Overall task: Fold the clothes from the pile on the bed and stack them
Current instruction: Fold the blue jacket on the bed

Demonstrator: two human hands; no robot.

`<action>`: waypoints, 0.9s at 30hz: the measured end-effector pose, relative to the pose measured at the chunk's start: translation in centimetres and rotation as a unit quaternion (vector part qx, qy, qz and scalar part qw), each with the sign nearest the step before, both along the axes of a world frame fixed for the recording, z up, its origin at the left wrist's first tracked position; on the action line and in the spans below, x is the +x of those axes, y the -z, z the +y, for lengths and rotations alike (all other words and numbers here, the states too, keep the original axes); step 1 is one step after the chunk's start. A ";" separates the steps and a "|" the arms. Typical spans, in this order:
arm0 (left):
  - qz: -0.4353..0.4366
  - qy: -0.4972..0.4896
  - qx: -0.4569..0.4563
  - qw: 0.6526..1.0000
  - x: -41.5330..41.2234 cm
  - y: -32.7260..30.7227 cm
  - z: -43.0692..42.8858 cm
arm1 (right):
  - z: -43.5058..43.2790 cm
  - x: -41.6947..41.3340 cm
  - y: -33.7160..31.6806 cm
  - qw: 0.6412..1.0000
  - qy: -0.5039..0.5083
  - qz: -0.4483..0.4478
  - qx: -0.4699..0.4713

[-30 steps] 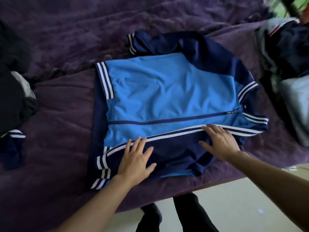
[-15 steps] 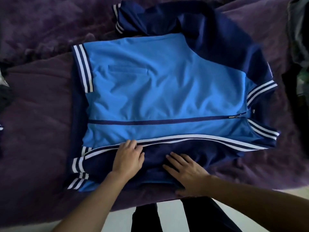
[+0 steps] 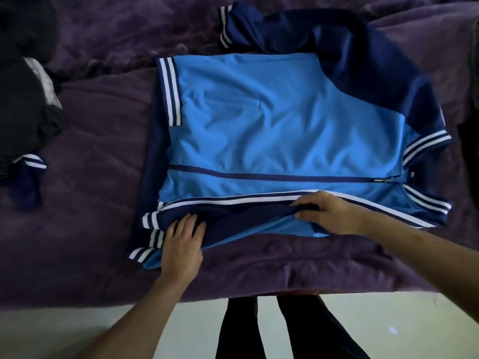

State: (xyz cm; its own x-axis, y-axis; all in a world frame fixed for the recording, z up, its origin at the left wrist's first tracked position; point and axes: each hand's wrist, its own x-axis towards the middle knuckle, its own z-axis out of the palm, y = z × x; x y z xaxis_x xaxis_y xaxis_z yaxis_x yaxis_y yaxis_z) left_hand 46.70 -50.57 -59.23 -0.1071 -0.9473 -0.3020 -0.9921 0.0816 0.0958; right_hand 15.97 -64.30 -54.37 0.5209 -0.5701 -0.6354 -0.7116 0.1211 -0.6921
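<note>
Jacket (image 3: 272, 130) lies crosswise near the bed's (image 3: 77, 229) front edge, collar right. Left hand (image 3: 181, 244) presses its sleeve (image 3: 241, 216), fingers together; right hand (image 3: 329, 213) pinches it.

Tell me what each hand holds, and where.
Right hand pinches the track jacket's folded navy sleeve mid-length; left hand only presses flat near its striped cuff.

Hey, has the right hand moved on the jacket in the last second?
Yes. The right hand has slid along the navy sleeve, farther from the zipper pull, and now pinches the sleeve instead of lying flat.
</note>
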 end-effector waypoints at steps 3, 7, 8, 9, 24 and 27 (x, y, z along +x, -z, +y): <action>0.041 -0.008 -0.020 0.999 2.6 -1.9 -3.1 | -2.0 -0.5 -2.0 0.999 0.003 0.006 0.040; 0.092 -0.072 0.043 0.992 5.5 -6.4 -10.5 | -7.2 -2.2 -3.9 0.989 0.122 -0.015 0.077; 0.145 -0.110 0.076 0.980 5.9 -7.8 -12.9 | -8.9 -2.7 -4.2 0.986 0.148 -0.016 0.072; 0.208 -0.140 0.120 0.961 6.2 -8.9 -15.7 | -10.8 -3.1 -4.2 0.983 0.171 -0.019 0.062; -0.077 -0.016 -0.167 0.983 -1.2 1.2 -35.4 | -24.1 -1.3 7.0 0.820 -0.064 0.153 -0.548; -0.086 -0.086 -0.043 0.992 -0.4 4.5 -32.4 | -23.0 -3.9 9.5 0.851 -0.179 0.238 -0.433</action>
State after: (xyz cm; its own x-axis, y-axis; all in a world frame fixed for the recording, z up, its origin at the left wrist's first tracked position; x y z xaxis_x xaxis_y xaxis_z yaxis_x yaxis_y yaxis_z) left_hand 46.30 -82.95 -63.77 0.1047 -0.9700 -0.2195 -0.9931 -0.0902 -0.0753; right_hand 12.04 -87.30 -63.85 0.5618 -0.7899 -0.2456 -0.8195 -0.5720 -0.0351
